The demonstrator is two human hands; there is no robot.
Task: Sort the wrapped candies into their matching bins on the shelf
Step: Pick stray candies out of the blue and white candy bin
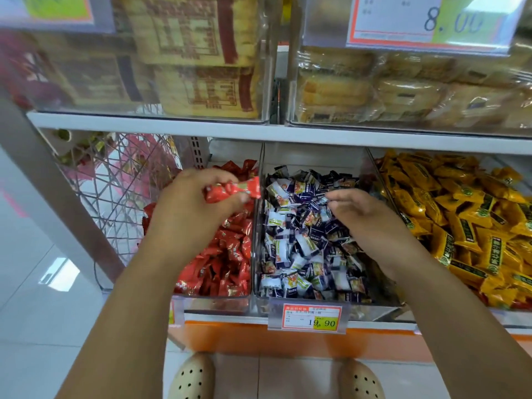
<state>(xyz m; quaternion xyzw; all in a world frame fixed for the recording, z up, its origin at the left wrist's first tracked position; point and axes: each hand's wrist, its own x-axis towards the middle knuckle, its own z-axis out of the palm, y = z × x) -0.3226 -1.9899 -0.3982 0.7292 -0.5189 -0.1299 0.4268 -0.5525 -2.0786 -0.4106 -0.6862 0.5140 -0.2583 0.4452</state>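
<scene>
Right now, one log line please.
left hand: holds red wrapped candy above clear plastic bin of red candies | right hand: over blue-and-white wrapped candies, hold unclear

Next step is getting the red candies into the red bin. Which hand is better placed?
Left. The left hand already grips red candies over the red bin; the right hand is over the blue-and-white bin, one bin away.
</scene>
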